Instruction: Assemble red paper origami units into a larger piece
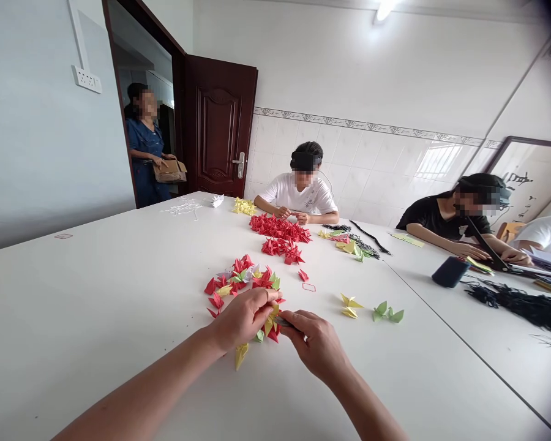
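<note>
Left hand (243, 318) and right hand (314, 343) close together low over the white surface (96, 306), fingers of both curled shut on one small cluster of folded paper pieces (272, 326) in yellow and red, pinched between them just above the surface. Just beyond the hands, a loose pile of red, yellow and green paper pieces (241, 278); beside the left wrist, a single yellow piece (240, 355). Farther off, a person in a white shirt (298, 196) behind a heap of red pieces (280, 229).
</note>
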A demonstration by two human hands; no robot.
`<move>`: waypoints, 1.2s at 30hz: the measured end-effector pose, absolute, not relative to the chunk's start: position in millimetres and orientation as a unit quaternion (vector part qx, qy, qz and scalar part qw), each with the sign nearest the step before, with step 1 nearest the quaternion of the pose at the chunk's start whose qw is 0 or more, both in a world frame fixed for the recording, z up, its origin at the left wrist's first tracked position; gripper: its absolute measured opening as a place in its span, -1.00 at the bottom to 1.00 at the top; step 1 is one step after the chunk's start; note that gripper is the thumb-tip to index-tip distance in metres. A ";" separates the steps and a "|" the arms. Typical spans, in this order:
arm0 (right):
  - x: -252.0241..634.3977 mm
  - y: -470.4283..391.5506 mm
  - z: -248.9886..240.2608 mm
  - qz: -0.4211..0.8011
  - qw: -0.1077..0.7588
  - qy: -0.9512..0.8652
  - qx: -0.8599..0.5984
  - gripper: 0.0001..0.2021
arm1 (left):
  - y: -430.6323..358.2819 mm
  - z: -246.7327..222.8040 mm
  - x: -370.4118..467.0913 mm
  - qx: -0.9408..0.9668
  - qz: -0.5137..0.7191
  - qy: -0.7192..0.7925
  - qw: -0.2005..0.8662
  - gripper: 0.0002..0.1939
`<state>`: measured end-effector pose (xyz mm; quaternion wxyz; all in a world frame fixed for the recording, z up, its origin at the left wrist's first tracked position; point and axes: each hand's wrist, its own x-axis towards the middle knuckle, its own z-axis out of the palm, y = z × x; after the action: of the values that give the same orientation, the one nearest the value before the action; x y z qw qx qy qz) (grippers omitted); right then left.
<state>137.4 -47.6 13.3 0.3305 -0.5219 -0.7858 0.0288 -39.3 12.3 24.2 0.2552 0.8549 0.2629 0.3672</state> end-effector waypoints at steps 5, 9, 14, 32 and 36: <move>137.9 -48.1 13.6 0.032 0.328 -0.788 -0.520 -0.78 | 11.6 25.2 -38.6 0.859 0.363 0.266 0.244 -0.78; 139.0 -47.4 13.4 0.035 0.327 -0.790 -0.518 -0.78 | 10.9 26.5 -38.2 0.859 0.359 0.271 0.242 -0.77; 141.4 -46.5 12.0 0.041 0.321 -0.789 -0.522 -0.76 | 11.4 26.5 -38.2 0.858 0.356 0.273 0.248 -0.76; 139.5 -41.9 6.9 0.178 0.474 -0.652 -0.564 -0.70 | 11.3 17.5 -36.1 0.847 0.375 0.252 0.278 -0.67; 136.7 -42.0 5.3 0.178 0.474 -0.678 -0.532 -0.80 | 6.4 11.5 -31.9 0.846 0.356 0.239 0.316 -0.60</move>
<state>136.7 -42.0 5.3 0.4745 -0.5321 -0.6784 0.1776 -31.9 6.4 11.5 0.3158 0.8464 0.2388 0.3562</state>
